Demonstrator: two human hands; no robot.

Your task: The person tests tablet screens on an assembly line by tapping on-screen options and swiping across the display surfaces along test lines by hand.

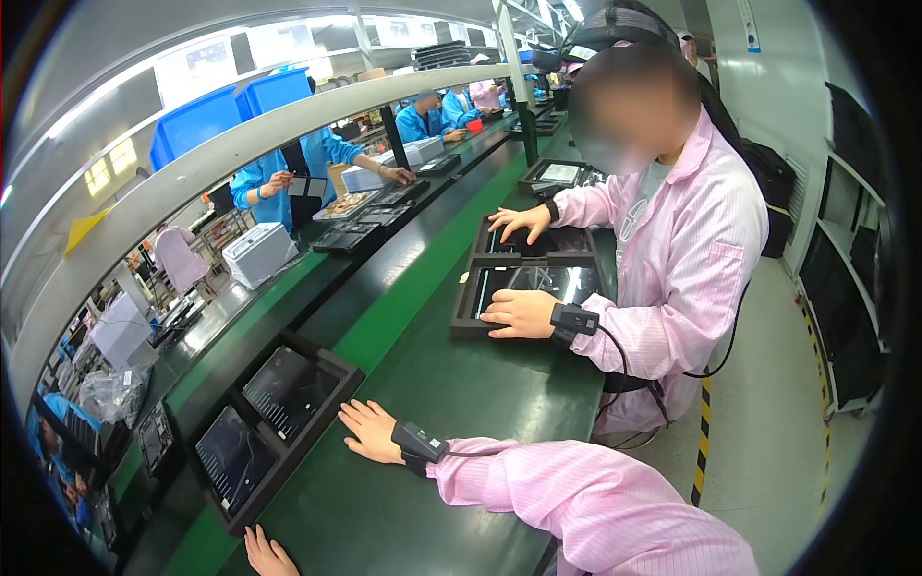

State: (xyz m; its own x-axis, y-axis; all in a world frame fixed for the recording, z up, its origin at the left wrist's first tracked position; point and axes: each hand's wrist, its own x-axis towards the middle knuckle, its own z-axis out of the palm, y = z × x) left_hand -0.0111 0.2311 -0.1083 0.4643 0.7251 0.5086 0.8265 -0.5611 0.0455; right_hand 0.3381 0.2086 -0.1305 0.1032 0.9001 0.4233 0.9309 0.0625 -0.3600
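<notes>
A black foam tray (274,470) holds two dark flat screen panels side by side, a farther panel (291,392) and a nearer panel (233,457). My right hand (370,432) lies palm down with fingers stretched out, its fingertips close to the tray's right edge; whether they touch it I cannot tell. A strapped black device (419,443) sits on my right wrist. At the lower edge, my left hand (269,554) shows only in part, fingers apart, close to the tray's near corner. Neither hand holds anything.
Across the green bench (423,461), a co-worker in a pink striped coat (687,230) rests both hands over another black tray (459,312) of panels. Beyond the dark conveyor (355,288) are black device parts (156,437), a white box (259,252), blue bins (197,125) and people in blue.
</notes>
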